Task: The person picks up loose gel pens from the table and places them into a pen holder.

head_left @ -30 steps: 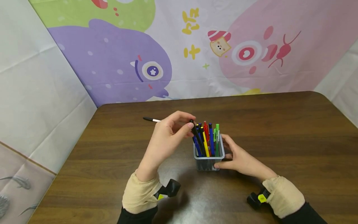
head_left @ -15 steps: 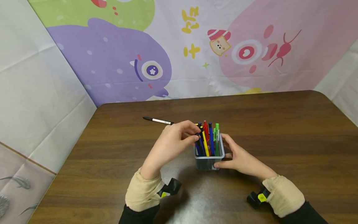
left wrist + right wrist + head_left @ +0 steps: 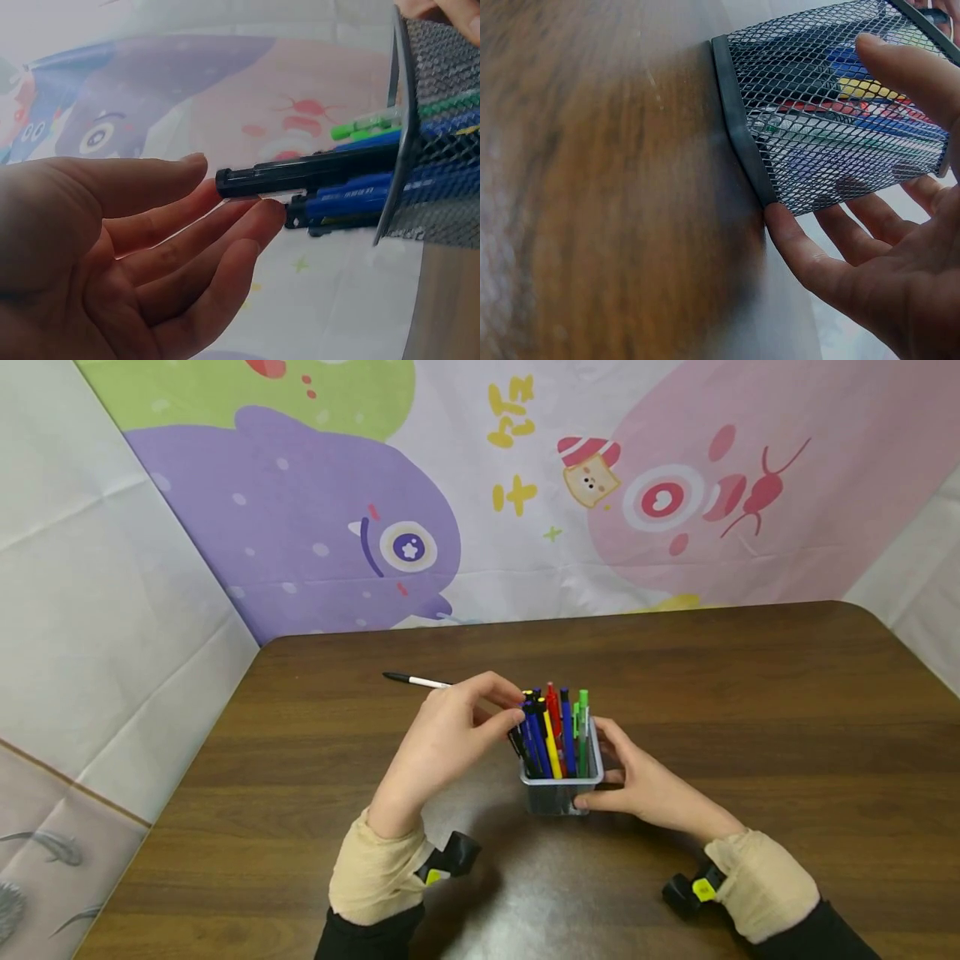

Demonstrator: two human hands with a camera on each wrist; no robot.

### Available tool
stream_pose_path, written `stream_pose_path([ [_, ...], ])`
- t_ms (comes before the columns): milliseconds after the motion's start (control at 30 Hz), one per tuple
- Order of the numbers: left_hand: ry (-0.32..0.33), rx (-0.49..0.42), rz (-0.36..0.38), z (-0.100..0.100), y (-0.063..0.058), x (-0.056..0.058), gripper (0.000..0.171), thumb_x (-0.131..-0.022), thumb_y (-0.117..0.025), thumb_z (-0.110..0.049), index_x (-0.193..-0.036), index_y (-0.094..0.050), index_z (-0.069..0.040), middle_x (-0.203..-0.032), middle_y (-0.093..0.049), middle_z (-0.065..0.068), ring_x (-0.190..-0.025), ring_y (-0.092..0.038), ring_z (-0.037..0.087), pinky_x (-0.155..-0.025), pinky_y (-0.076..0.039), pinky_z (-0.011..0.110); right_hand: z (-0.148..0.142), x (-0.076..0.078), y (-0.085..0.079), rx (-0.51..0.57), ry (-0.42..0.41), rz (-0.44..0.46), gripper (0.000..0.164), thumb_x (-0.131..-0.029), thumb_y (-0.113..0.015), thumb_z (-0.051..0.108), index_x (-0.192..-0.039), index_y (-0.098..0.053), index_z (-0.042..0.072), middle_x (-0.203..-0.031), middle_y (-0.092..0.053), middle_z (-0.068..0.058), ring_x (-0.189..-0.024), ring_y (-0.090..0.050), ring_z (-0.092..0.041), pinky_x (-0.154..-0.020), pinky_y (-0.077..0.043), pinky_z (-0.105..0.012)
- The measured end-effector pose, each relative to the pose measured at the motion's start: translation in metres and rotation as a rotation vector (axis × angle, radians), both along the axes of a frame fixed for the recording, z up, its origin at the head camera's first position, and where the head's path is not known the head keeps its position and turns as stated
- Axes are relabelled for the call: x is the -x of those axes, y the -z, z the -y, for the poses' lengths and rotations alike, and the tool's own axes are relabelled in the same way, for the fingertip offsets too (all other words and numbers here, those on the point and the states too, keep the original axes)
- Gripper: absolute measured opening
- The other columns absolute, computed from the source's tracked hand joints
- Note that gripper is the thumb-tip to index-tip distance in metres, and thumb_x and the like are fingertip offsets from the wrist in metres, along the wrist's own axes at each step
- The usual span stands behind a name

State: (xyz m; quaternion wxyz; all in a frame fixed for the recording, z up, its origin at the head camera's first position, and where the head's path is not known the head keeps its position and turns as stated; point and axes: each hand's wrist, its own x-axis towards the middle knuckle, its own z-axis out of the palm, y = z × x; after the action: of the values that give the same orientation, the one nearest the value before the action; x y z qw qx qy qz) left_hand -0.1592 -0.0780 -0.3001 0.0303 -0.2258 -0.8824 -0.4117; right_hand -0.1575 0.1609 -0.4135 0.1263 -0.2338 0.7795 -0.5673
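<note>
A dark mesh pen holder [image 3: 555, 798] stands upright on the table, filled with several pens in blue, black, yellow, red and green. My right hand [image 3: 648, 789] grips its right side, with the thumb on the front wall and the fingers around the back, as the right wrist view shows on the mesh [image 3: 802, 127]. At the pen tops on the left is my left hand [image 3: 450, 735], its fingers loosely bent. In the left wrist view, its thumb stands apart from the end of a black pen [image 3: 315, 169], and the fingertips lie just behind that pen.
A white pen with a black cap [image 3: 420, 681] lies on the brown wooden table [image 3: 285, 760], partly hidden behind my left hand. A cartoon-printed cloth [image 3: 525, 568] hangs along the table's back edge. Pale cloth [image 3: 112, 568] hangs at the left side.
My left hand lowered a black pen into the holder, let go, and drew back slightly up and left. A black pen now leans at the holder's left corner. My right hand stays put.
</note>
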Motion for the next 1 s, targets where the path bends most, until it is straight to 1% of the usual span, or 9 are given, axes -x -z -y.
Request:
stream_pose_path([
  [133, -0.047, -0.019, -0.023, 0.006, -0.001, 0.002, 0.011, -0.087, -0.060, -0.020, -0.095, -0.064, -0.013, -0.086, -0.066, -0.005, -0.063, -0.058, 0.001, -0.057, -0.047, 0.029, 0.000, 0.000, 0.000, -0.001, -0.003, -0.012, 0.083, -0.074, -0.074, 0.023, -0.138, -0.022, 0.015, -0.135, -0.034, -0.015, -0.118, -0.042, -0.029, -0.085, -0.047, -0.032],
  [267, -0.092, -0.020, -0.035, 0.012, 0.002, 0.007, 0.010, -0.088, -0.059, -0.020, -0.094, -0.064, -0.014, -0.086, -0.065, -0.005, -0.063, -0.060, 0.002, -0.054, -0.046, 0.030, 0.000, 0.000, 0.000, -0.006, -0.001, -0.007, 0.084, -0.073, -0.074, 0.023, -0.138, -0.022, 0.015, -0.136, -0.034, -0.014, -0.117, -0.042, -0.029, -0.084, -0.047, -0.031],
  [467, -0.212, 0.072, -0.110, 0.028, 0.014, 0.022, 0.011, -0.087, -0.059, -0.020, -0.091, -0.065, -0.013, -0.084, -0.065, -0.003, -0.067, -0.059, 0.009, -0.063, -0.046, 0.032, 0.000, -0.001, 0.000, -0.018, 0.005, -0.004, 0.084, -0.073, -0.074, 0.025, -0.138, -0.022, 0.015, -0.136, -0.034, -0.015, -0.118, -0.042, -0.029, -0.084, -0.047, -0.031],
  [533, -0.237, 0.084, -0.081, 0.033, 0.021, 0.029, 0.012, -0.087, -0.059, -0.021, -0.092, -0.066, -0.013, -0.086, -0.065, -0.002, -0.072, -0.058, 0.011, -0.067, -0.047, 0.033, 0.000, 0.000, 0.000, -0.020, 0.006, -0.003, 0.084, -0.073, -0.074, 0.025, -0.138, -0.022, 0.015, -0.136, -0.034, -0.015, -0.118, -0.042, -0.030, -0.085, -0.047, -0.031],
  [700, -0.251, 0.090, 0.045, 0.040, 0.042, 0.046, 0.017, -0.087, -0.058, -0.023, -0.097, -0.064, -0.011, -0.092, -0.065, 0.001, -0.082, -0.059, 0.016, -0.072, -0.047, 0.036, 0.001, 0.000, -0.002, -0.018, 0.006, 0.001, 0.085, -0.073, -0.075, 0.025, -0.139, -0.022, 0.015, -0.136, -0.034, -0.015, -0.117, -0.042, -0.029, -0.084, -0.047, -0.031],
  [767, -0.248, 0.156, 0.060, 0.040, 0.051, 0.055, 0.020, -0.088, -0.058, -0.023, -0.101, -0.063, -0.008, -0.097, -0.065, 0.005, -0.086, -0.059, 0.018, -0.075, -0.047, 0.037, 0.001, 0.000, -0.002, -0.020, 0.004, 0.000, 0.085, -0.073, -0.074, 0.024, -0.139, -0.022, 0.015, -0.136, -0.033, -0.014, -0.117, -0.042, -0.029, -0.084, -0.047, -0.031],
  [833, -0.235, 0.265, 0.063, 0.038, 0.058, 0.066, 0.027, -0.088, -0.057, -0.023, -0.107, -0.060, -0.004, -0.103, -0.062, 0.010, -0.092, -0.058, 0.022, -0.079, -0.046, 0.038, 0.001, 0.000, -0.002, -0.021, 0.003, 0.005, 0.085, -0.073, -0.074, 0.024, -0.139, -0.021, 0.016, -0.135, -0.034, -0.014, -0.116, -0.043, -0.028, -0.083, -0.047, -0.031],
  [933, -0.193, 0.440, 0.084, 0.035, 0.064, 0.084, 0.037, -0.089, -0.056, -0.023, -0.117, -0.053, 0.000, -0.114, -0.056, 0.016, -0.102, -0.054, 0.027, -0.086, -0.043, 0.040, 0.001, -0.001, -0.002, -0.019, 0.006, 0.022, 0.085, -0.073, -0.074, 0.024, -0.139, -0.021, 0.016, -0.135, -0.034, -0.015, -0.115, -0.044, -0.029, -0.083, -0.047, -0.031],
  [1000, -0.167, 0.523, 0.127, 0.034, 0.064, 0.095, 0.042, -0.089, -0.056, -0.024, -0.122, -0.049, 0.001, -0.121, -0.052, 0.017, -0.109, -0.050, 0.029, -0.090, -0.041, 0.042, 0.002, -0.001, -0.001, -0.014, 0.003, 0.035, 0.085, -0.074, -0.074, 0.024, -0.139, -0.020, 0.015, -0.135, -0.034, -0.015, -0.115, -0.044, -0.029, -0.083, -0.048, -0.031],
])
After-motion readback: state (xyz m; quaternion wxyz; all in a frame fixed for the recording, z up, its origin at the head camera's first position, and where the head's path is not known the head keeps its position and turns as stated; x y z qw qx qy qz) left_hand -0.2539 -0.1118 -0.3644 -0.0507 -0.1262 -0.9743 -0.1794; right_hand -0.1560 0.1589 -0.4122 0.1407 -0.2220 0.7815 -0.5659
